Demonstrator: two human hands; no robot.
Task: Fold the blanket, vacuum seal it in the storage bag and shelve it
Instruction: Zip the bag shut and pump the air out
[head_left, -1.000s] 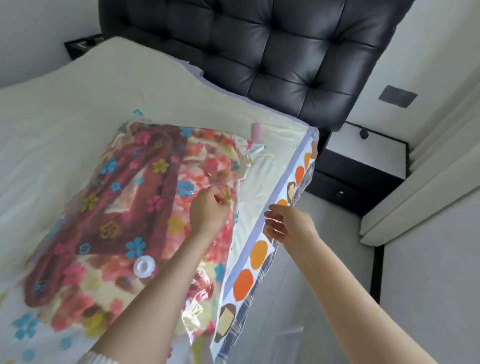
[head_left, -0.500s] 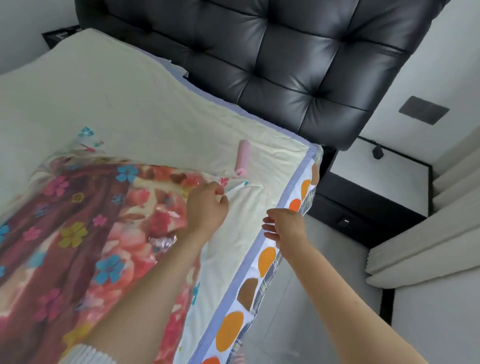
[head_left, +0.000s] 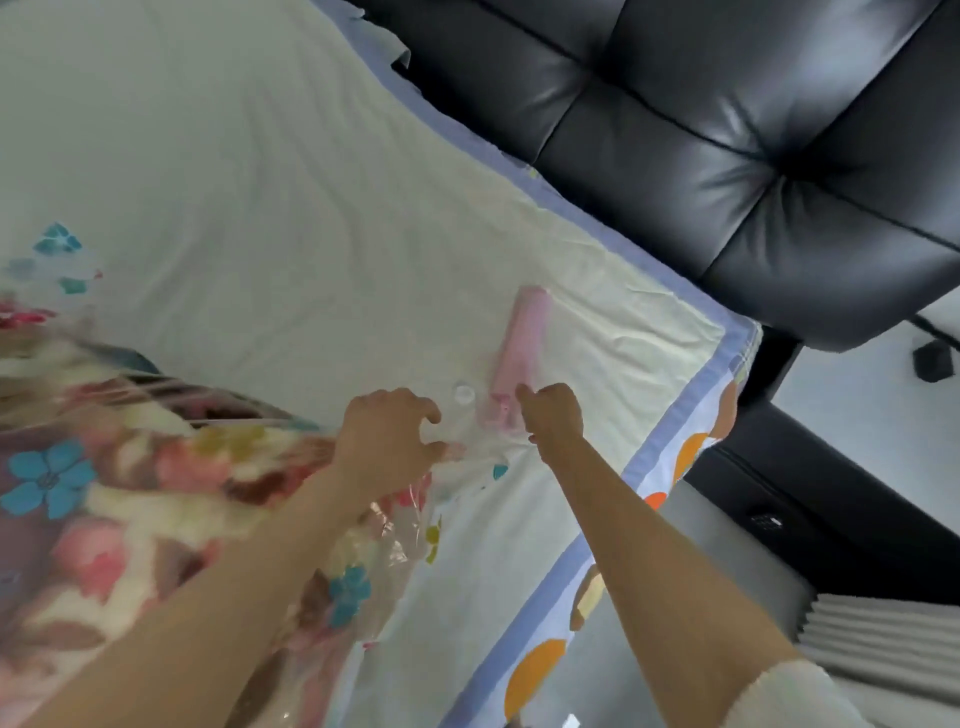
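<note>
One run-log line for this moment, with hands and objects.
stage: before sealing | left hand: on storage bag edge | right hand: reaching pink pump | white cap: on bed

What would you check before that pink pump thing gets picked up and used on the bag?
1. Blanket inside the storage bag: ok.
2. Pink pump within reach: ok, right hand is at its near end.
3. Firm grip on the pump: cannot tell.
4. Left hand at the bag's edge: ok.
5. Small white cap off the bag, lying on the bed sheet: ok.
6. Bag's zip fully closed: cannot tell, blurred.
</note>
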